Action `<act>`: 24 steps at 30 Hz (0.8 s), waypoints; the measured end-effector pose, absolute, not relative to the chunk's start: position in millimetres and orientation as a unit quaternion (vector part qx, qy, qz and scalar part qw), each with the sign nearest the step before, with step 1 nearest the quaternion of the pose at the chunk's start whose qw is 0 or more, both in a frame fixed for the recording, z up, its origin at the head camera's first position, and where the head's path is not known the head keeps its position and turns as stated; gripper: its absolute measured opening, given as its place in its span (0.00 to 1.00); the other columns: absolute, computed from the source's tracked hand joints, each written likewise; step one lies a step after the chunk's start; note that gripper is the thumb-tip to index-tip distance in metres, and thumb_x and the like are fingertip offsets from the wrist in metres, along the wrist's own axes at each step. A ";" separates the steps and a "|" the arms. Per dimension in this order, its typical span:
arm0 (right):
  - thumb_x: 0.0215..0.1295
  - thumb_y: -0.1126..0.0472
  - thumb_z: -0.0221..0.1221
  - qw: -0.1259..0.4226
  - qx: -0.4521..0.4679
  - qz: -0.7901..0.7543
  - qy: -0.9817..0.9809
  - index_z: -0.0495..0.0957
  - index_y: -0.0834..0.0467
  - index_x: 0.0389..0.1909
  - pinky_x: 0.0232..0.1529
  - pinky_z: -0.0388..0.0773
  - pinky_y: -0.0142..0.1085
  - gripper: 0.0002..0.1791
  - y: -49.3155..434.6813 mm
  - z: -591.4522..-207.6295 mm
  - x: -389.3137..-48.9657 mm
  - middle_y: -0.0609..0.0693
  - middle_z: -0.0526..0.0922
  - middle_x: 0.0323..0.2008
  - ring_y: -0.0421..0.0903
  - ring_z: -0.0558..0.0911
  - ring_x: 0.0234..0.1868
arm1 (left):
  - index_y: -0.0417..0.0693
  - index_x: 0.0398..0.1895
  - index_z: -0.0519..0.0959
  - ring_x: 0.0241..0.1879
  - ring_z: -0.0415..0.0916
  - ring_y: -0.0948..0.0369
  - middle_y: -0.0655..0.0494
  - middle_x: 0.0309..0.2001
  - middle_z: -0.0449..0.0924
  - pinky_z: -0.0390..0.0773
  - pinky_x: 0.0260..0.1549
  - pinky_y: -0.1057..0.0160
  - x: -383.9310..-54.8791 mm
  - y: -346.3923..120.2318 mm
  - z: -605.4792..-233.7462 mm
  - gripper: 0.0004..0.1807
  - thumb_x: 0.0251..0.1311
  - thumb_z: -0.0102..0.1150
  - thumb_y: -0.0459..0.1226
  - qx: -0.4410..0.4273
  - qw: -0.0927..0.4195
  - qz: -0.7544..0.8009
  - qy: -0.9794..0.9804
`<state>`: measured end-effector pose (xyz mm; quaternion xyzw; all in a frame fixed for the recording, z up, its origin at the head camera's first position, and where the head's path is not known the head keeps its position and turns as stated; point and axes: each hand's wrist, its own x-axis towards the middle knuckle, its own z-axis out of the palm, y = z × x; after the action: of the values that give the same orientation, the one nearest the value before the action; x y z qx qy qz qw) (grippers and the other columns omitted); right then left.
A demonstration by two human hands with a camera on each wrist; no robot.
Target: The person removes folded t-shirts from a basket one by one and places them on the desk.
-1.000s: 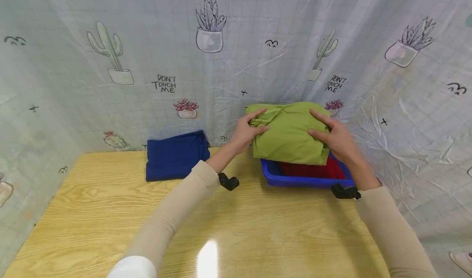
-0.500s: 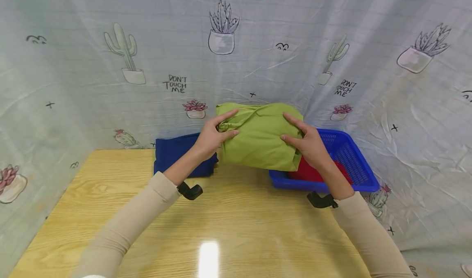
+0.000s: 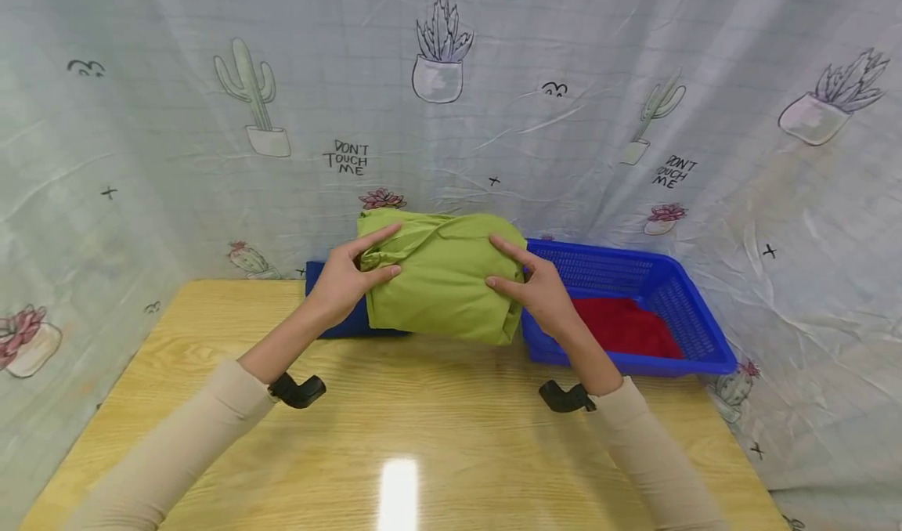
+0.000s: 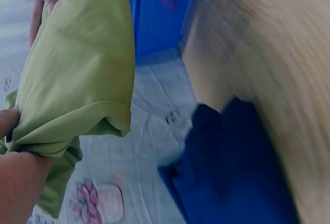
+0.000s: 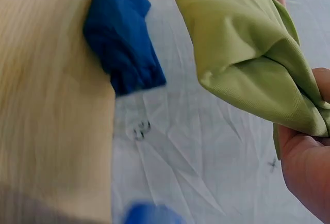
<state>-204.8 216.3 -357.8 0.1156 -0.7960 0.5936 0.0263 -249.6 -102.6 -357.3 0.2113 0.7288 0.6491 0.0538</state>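
Note:
A folded green cloth garment [image 3: 444, 280] hangs in the air between both hands, above the back of the table. My left hand [image 3: 343, 280] grips its left edge, thumb and a finger showing on the near face. On the opposite edge, my right hand [image 3: 543, 292] holds it the same way. Behind the green bundle a folded navy blue cloth [image 3: 355, 323] lies on the table, partly covered from the head camera; the left wrist view shows more of this blue cloth [image 4: 232, 172]. The right wrist view shows the garment's folded end [image 5: 247, 79] pinched at its edge.
A blue plastic basket [image 3: 680, 304] stands at the back right with a red cloth [image 3: 627, 329] inside. The wooden table [image 3: 451, 429] meets a printed curtain [image 3: 493, 139] along its back edge. A black wrist camera mount sits on each forearm.
Both hands have carried the green garment left, from over the basket to in front of the blue cloth. The basket and its red cloth are now uncovered.

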 end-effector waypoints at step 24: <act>0.64 0.61 0.70 0.001 0.193 0.623 -0.758 0.77 0.43 0.68 0.46 0.82 0.33 0.31 112.8 -403.3 -220.3 0.46 0.76 0.67 0.46 0.81 0.58 | 0.80 0.73 0.67 0.78 0.52 0.55 0.65 0.77 0.59 0.70 0.44 0.71 -207.8 -214.7 -372.3 0.34 0.66 0.67 0.47 0.147 -0.007 0.503 0.852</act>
<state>-220.3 112.8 -403.3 0.1933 -0.7584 0.6225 0.0010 -207.8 -214.7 -372.3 0.1465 0.8516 0.5032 -0.0069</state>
